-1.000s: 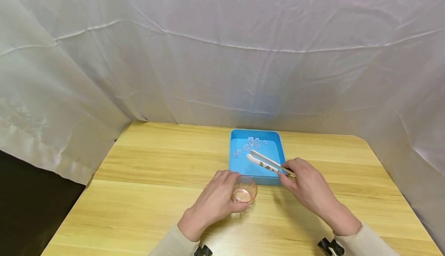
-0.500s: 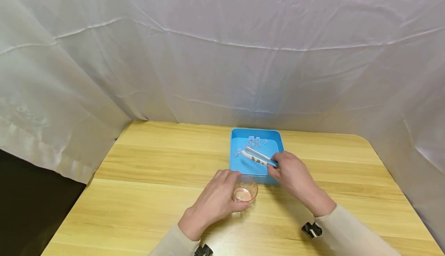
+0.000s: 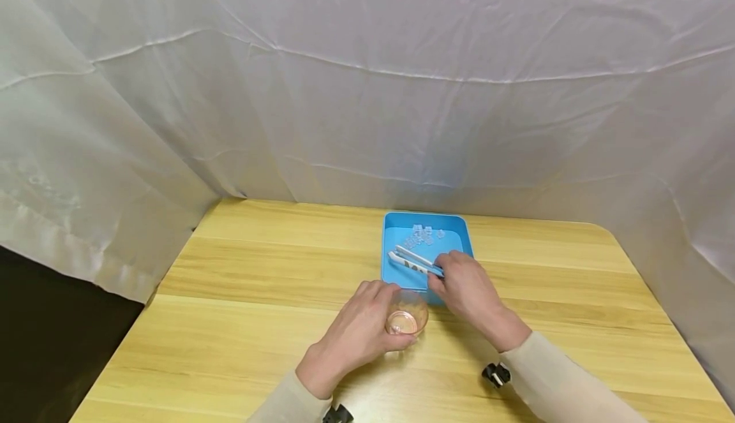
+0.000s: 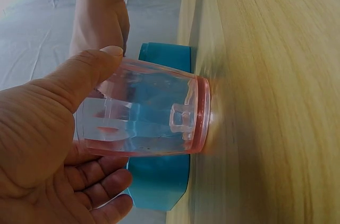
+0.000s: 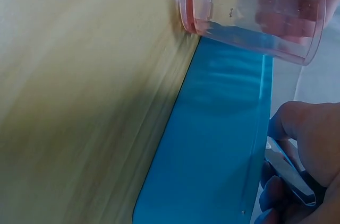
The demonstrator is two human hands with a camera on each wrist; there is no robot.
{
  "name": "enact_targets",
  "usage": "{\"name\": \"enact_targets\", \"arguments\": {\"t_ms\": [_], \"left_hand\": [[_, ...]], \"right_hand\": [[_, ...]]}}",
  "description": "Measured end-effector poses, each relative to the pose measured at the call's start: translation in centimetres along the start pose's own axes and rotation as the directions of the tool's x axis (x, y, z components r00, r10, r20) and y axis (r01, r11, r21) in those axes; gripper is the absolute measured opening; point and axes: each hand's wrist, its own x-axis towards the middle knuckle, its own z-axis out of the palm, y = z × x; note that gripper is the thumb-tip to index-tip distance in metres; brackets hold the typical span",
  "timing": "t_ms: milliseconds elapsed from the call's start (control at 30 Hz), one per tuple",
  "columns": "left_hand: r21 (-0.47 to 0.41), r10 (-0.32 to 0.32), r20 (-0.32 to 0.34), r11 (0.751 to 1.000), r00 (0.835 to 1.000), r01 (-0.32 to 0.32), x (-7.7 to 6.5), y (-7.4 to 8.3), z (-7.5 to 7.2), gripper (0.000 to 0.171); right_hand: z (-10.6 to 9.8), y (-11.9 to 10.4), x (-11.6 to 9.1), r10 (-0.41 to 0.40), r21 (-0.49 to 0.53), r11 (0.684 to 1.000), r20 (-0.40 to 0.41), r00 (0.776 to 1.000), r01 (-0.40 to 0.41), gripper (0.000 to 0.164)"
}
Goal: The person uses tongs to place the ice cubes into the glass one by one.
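Note:
My left hand [image 3: 357, 330] grips a clear, pink-tinted plastic cup [image 3: 415, 316] standing upright on the table, thumb on one side and fingers on the other. Low inside the cup, the left wrist view shows a small clear cube [image 4: 181, 118]. With my right hand [image 3: 472, 292] I hold white tongs [image 3: 415, 265] with brown spots, thumb and fingers on the two arms. Their tips are over the left part of a blue tray [image 3: 456, 243], slightly apart. Several clear ice-like cubes [image 3: 422, 234] lie in the tray; whether one sits between the tips cannot be made out.
The tray stands just behind the cup, near the back of the wooden table [image 3: 275, 257]. A pale curtain [image 3: 344, 123] hangs behind and along both sides. A dark area [image 3: 51, 333] lies beyond the table's left edge.
My right hand has moved left and lower over the tray, carrying the tong tips to the left side, where they now cover the loose cubes there. My left hand and the cup stay put.

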Motion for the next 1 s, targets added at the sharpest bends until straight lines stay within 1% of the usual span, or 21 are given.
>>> {"name": "enact_targets", "arguments": {"t_ms": [100,400,533,700,1000], "left_hand": [[0.003,0.002,-0.003,1.0,1.0,-0.002,-0.05,0.02,-0.01,0.077],[0.004,0.006,-0.004,1.0,1.0,-0.006,-0.12,-0.03,-0.06,0.077],[0.005,0.007,-0.005,1.0,1.0,-0.007,-0.19,-0.02,-0.08,0.078],[0.004,0.011,-0.005,1.0,1.0,-0.011,-0.24,0.02,-0.13,0.078],[0.002,0.009,-0.002,1.0,1.0,-0.009,-0.18,0.05,-0.03,0.077]], "right_hand": [[0.15,-0.05,0.08,-0.016,-0.013,1.0,-0.01,1.0,0.016,0.017],[0.43,-0.34,0.36,-0.096,-0.097,0.991,-0.054,0.994,0.09,0.02],[0.57,-0.5,0.45,-0.1,-0.103,0.99,-0.057,0.993,0.094,0.02],[0.78,-0.65,0.59,-0.082,-0.103,0.992,-0.043,0.996,0.077,0.02],[0.96,-0.77,0.62,-0.073,-0.094,0.993,-0.045,0.996,0.069,0.018]]}}
